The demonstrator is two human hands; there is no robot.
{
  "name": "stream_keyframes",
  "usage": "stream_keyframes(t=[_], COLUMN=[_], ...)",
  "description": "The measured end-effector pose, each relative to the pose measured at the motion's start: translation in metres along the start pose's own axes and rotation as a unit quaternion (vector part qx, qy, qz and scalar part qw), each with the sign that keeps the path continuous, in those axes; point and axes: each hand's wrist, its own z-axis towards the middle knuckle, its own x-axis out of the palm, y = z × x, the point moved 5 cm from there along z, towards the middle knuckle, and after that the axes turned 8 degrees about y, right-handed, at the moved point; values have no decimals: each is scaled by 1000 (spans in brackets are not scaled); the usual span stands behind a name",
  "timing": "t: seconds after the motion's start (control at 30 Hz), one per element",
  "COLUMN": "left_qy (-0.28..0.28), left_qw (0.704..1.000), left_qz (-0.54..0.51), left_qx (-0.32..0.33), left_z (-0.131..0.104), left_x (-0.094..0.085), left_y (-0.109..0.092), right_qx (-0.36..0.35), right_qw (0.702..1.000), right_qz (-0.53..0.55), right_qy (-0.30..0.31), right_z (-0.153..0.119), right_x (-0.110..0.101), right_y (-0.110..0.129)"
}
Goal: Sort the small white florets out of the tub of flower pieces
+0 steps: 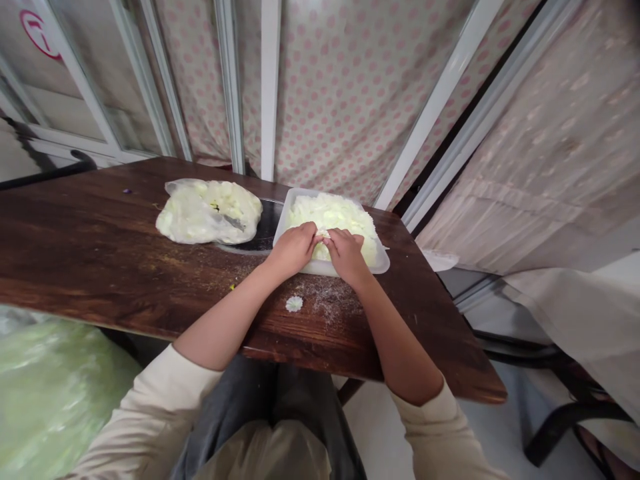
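Near the centre of the frame, the left hand (294, 245) and the right hand (348, 253) meet fingertip to fingertip, pinching a small white piece (323, 234) between them over the front part of a translucent tub (320, 268) heaped with pale yellow-white pieces (330, 208). Left of the tub, a clear bag (187, 217) of similar pale pieces sits at the frame's centre left, while a white flower-shaped piece (294, 304) lies on the dark wooden bench (115, 240) below the hands, lower centre.

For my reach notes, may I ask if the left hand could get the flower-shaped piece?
Probably yes: the flower-shaped piece lies uncovered between the forearms, though the left hand holds a pale bit over the tub.
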Motion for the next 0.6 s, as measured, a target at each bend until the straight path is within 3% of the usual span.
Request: stream_keyframes(t=[0.2, 0.4, 0.6], left_qy=[10, -22, -38], left_qw=[1000, 990, 993], left_qz=[-16, -140, -105], left_qx=[-12, 2, 38], left_z=[1, 0, -1], left_x=[0, 1, -2], left_y=[1, 5, 0], right_qx=[19, 30, 39], right_qw=[1000, 998, 999], right_qz=[14, 42, -10], right_qy=[-20, -45, -32], right_z=[-1, -1, -2], right_x=[-2, -3, -2], right_y=[-1, -2, 1])
